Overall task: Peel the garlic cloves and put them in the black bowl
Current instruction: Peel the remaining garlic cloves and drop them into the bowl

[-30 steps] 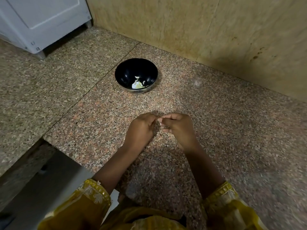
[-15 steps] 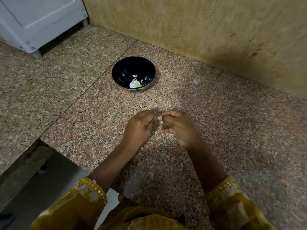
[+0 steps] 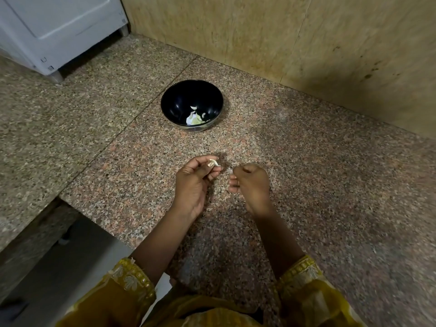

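1. The left hand (image 3: 192, 185) hovers over the speckled granite tabletop (image 3: 318, 185), palm turned up. Its fingers (image 3: 203, 159) and thumb pinch a pale garlic clove (image 3: 215, 163) at their tips.
2. The right hand (image 3: 251, 185) is just beside it, apart from the clove. Its fingers (image 3: 233, 184) are curled inward; I cannot tell whether they pinch a scrap of skin.
3. The black bowl (image 3: 166, 107) stands on the tabletop beyond both hands, near the tan wall (image 3: 283, 31). Pale garlic pieces (image 3: 194, 119) lie in its bottom.
4. A white appliance (image 3: 59, 27) stands at the far left.
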